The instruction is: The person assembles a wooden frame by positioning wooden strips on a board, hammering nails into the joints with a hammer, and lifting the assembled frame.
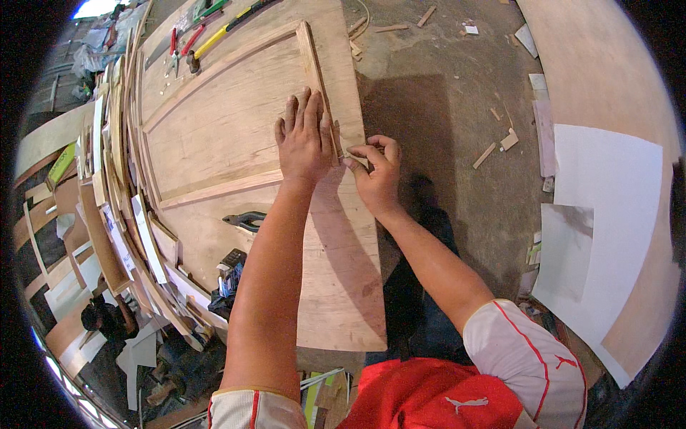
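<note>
A rectangular frame of thin wooden strips [221, 189] lies on a pale plywood panel [321, 314]. My left hand [306, 143] rests flat with its fingers stretched out, beside and partly over the frame's right-hand strip [310, 57]. Close to that strip's near end, my right hand [379, 174] is closed in a pinch at the panel's right edge. What its fingertips hold, if anything, is too small to make out. Black-handled pliers [244, 221] lie on the panel left of my left forearm. The frame's near right corner is partly hidden by my hands.
A yellow-and-black-handled hammer [221, 39] and red-handled pliers [191, 41] lie at the panel's far end. Stacked boards [107, 171] line the left side. Wood offcuts [484, 156] are scattered on the floor. White sheets [607, 186] rest on a large board at the right.
</note>
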Motion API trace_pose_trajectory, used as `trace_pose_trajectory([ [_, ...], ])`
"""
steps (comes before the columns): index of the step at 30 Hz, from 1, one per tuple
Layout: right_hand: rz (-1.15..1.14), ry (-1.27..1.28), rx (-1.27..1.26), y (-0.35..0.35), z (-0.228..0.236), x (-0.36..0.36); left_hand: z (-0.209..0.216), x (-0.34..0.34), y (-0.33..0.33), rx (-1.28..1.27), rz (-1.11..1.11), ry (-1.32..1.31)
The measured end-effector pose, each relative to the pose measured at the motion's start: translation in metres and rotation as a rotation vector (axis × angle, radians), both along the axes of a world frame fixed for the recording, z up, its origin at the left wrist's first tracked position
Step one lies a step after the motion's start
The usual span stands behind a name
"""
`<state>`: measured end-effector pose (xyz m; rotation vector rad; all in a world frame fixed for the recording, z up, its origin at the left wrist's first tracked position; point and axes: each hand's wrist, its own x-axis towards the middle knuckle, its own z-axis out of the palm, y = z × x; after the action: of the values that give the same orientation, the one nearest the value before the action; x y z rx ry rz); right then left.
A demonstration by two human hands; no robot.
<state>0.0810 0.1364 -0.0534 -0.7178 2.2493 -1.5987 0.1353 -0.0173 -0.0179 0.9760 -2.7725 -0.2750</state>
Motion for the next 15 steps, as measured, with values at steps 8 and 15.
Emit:
trace_pose_trajectory([
  [8,0.013,-0.137,-0.102,-0.003,-0.001,-0.014,-0.004,0.001,-0.006,0.005,0.007,-0.001],
  [15,0.165,0.428,-0.043,-0.091,0.051,-0.088,0.007,0.002,-0.005,0.027,0.012,-0.002],
])
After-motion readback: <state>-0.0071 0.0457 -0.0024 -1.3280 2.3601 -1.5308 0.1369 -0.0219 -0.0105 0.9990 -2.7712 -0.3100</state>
